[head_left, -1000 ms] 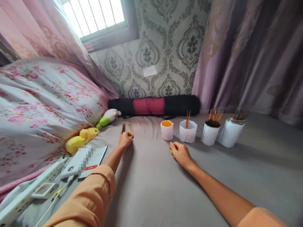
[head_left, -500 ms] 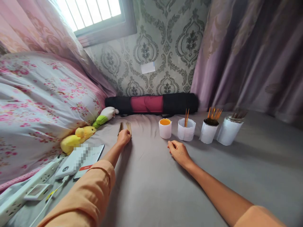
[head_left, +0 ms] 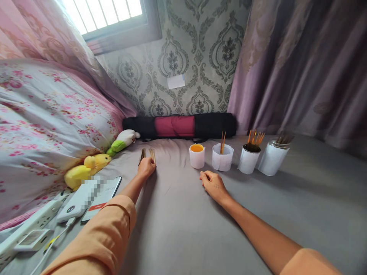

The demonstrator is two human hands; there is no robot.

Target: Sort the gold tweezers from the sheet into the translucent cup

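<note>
Two bundles of thin sticks, a dark one [head_left: 142, 154] and a paler one [head_left: 152, 153], lie side by side on the grey sheet. My left hand [head_left: 146, 167] is closed at the near end of the paler bundle, its fingertips partly hidden. My right hand [head_left: 213, 186] rests on the sheet with curled fingers, nothing showing in it. Beyond it stand a white-wrapped cup with an orange inside [head_left: 197, 157], a wider white cup [head_left: 222, 160] with a couple of orange sticks [head_left: 223, 142], a white-wrapped can [head_left: 249, 160] of orange-tipped sticks, and a white-wrapped jar [head_left: 273, 159] of dark sticks.
A black and red roll [head_left: 174, 126] lies along the wall. To the left are plush toys [head_left: 86, 168], a phone [head_left: 104, 194], a white power bank [head_left: 77, 200], a power strip [head_left: 31, 223] with a cable, and floral bedding [head_left: 57, 114]. A purple curtain [head_left: 263, 76] hangs at right.
The view has turned slightly, so most things sit a little further left in the picture. Both hands keep nearly the same places on the sheet and the same closed shapes.
</note>
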